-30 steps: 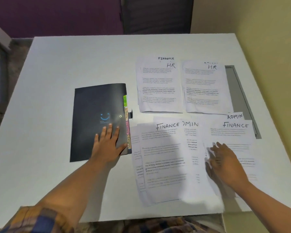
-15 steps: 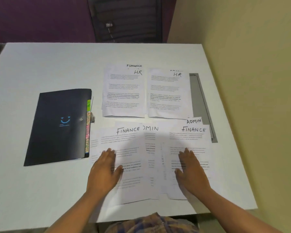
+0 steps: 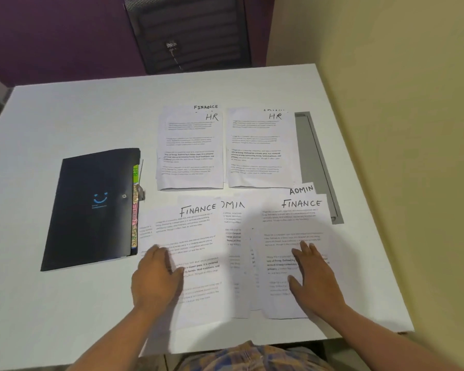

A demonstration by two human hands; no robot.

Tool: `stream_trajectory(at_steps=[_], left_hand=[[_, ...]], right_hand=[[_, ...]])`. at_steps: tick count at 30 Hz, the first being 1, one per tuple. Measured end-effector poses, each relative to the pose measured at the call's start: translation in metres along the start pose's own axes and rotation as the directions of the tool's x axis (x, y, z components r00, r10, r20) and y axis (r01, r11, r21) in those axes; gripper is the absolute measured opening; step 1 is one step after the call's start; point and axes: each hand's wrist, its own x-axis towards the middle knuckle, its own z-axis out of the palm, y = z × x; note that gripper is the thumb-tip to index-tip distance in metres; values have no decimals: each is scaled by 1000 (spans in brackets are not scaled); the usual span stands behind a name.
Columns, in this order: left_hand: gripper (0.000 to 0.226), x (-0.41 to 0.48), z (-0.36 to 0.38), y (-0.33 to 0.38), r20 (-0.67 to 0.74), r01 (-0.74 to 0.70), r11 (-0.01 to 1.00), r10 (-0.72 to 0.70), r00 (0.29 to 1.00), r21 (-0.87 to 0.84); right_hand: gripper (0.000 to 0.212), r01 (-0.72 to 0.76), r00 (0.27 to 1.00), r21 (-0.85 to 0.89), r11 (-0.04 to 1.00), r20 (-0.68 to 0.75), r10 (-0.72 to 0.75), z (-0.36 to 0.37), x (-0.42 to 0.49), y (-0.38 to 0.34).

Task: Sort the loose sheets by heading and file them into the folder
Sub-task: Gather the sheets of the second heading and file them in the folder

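A black folder (image 3: 91,210) with coloured index tabs lies closed at the left of the white table (image 3: 65,116). Right of it lie loose sheets in overlapping piles. Two far piles show HR sheets (image 3: 190,151) (image 3: 263,148) on top, with a FINANCE heading peeking out behind the left one. In the near row a FINANCE sheet (image 3: 196,236) overlaps an ADMIN sheet (image 3: 233,236), and another FINANCE sheet (image 3: 292,223) covers an ADMIN sheet (image 3: 302,189). My left hand (image 3: 156,277) rests flat on the near left FINANCE sheet. My right hand (image 3: 314,279) lies flat on the near right FINANCE sheet.
A grey cable slot (image 3: 316,162) is set into the table along the right side, partly under the sheets. A yellow wall (image 3: 399,129) runs close to the table's right edge. A dark chair back (image 3: 188,33) stands beyond the far edge.
My left hand left the folder and came down on the near left FINANCE sheet. My right hand slid left on the right FINANCE sheet. The view shifted right.
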Motion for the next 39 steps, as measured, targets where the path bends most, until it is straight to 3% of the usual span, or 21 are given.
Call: stream_trajectory(at_steps=[4,8,13,17,22,24,26,28,33,37,39], left_hand=[[65,9,-1,-6,22,223,975,-223,975,21],[76,16,-1,-4,97,305,952,-306,947,20],[79,24,-1,-3,145,388,906,-367,919,-168],[70,25,-1,-3,187,409,865,-368,911,-292],[35,22,-4,-4,208,373,903,-332,920,-211],[16,20,-5,-6,195,352,905,-311,930,-239],[6,16,-7,-6,176,340,893,-299,938,-295],[11,12,-11,-4,168,325,877,-282,945,-354],[12,2,-25,3,99,242,808,-225,969,-538],[13,-7,-33,3,19,164,721,-205,979,-673],[15,-11,-36,4,-5,142,673,-212,977,-726]], right_hand=[[74,-157,982,164,974,-78,171,-11,1,9],[62,-292,939,32,956,-181,293,-20,3,19],[54,-495,853,-54,867,-222,473,-33,5,15],[51,-494,853,-63,867,-230,469,-39,0,7],[50,-488,854,31,872,-187,485,-30,5,27],[53,-492,841,96,866,-207,500,-35,5,23],[41,-486,821,156,860,-254,511,-44,2,11],[12,-491,802,194,849,-279,528,-47,2,12],[20,-458,784,316,831,-297,545,-54,2,17],[20,-341,824,411,846,-303,479,-73,-4,18],[19,-278,842,526,804,-268,467,-86,-11,21]])
